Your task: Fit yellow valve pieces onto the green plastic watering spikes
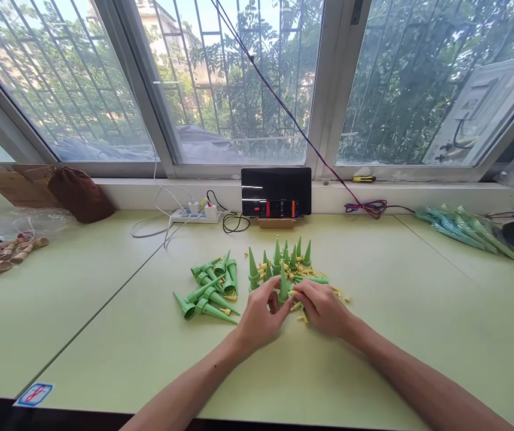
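Note:
My left hand (263, 308) is closed around the lower part of a green plastic spike (283, 278) that stands point up. From the right, my right hand (324, 306) pinches a small yellow plug (292, 293) against the spike's side. Just behind my hands several more green spikes (307, 254) stand upright, with yellow plugs (295, 269) scattered among them. To the left lies a pile of green spikes (214, 293) on their sides, a few yellow pieces between them. My fingers hide the base of the held spike.
A black tablet and a phone (279, 209) lean at the window sill. Left of them sits a power strip (194, 214) with cables. Wooden pieces (3, 257) lie far left; bagged green and blue parts (465, 230) lie far right. The table's front edge is near my forearms.

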The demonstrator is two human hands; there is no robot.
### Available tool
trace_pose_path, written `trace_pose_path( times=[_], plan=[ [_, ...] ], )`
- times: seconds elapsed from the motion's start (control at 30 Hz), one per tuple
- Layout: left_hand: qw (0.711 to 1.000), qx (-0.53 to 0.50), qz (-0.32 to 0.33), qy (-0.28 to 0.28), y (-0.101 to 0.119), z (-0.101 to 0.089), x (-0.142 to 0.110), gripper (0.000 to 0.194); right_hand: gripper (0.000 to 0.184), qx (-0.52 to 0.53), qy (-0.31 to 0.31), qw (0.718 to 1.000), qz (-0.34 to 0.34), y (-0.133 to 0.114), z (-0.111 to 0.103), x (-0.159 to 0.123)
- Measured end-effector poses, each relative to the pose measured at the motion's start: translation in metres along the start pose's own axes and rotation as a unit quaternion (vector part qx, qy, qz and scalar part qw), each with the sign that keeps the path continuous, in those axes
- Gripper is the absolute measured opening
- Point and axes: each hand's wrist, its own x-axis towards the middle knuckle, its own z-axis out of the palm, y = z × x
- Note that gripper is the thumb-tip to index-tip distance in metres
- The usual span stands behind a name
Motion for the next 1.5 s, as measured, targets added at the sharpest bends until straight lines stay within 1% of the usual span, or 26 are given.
trace_pose_path(
  times=[0.27, 0.43, 0.7, 0.83, 1.0, 1.27, 1.37, 1.5],
  plan=[
    [1.0, 0.011, -0.006, 0.005, 0.0048, -0.0018, 0.0015, 0.031, 0.02, 0.0, 0.004, 1.0, 0.01, -0.0021, -0.0027, 0.0009],
    [1.0, 0.007, -0.008, 0.012, 0.0049, -0.002, 0.0019, 0.031, 0.018, 0.01, -0.011, 1.0, 0.023, -0.0017, -0.0051, 0.0016],
    [1.0, -0.001, 0.008, 0.009, 0.0007, 0.0015, -0.0017, 0.031, 0.022, -0.001, -0.009, 1.0, 0.012, -0.002, -0.0021, -0.0001],
    [1.0, -0.004, 0.004, 0.004, -0.0018, 0.0033, -0.0034, 0.032, 0.025, -0.009, -0.017, 1.0, 0.009, -0.0009, -0.001, -0.0017],
    [1.0, -0.014, 0.001, -0.001, -0.0028, 0.0033, -0.0045, 0.034, 0.028, -0.012, -0.011, 1.0, 0.004, -0.001, -0.0001, -0.0022],
    [1.0, -0.017, -0.001, -0.006, -0.0002, 0.0029, -0.0047, 0.031, 0.032, -0.022, -0.008, 1.0, -0.008, -0.0016, -0.0006, -0.0017],
    [1.0, -0.017, 0.005, 0.006, -0.0001, 0.0031, -0.0032, 0.029, 0.029, -0.021, -0.003, 1.0, -0.01, -0.0011, 0.0007, -0.0016],
    [1.0, -0.008, 0.013, 0.012, 0.0007, 0.0021, -0.0018, 0.028, 0.021, -0.008, 0.007, 1.0, -0.005, -0.0025, 0.0017, -0.0006]
  ],
)
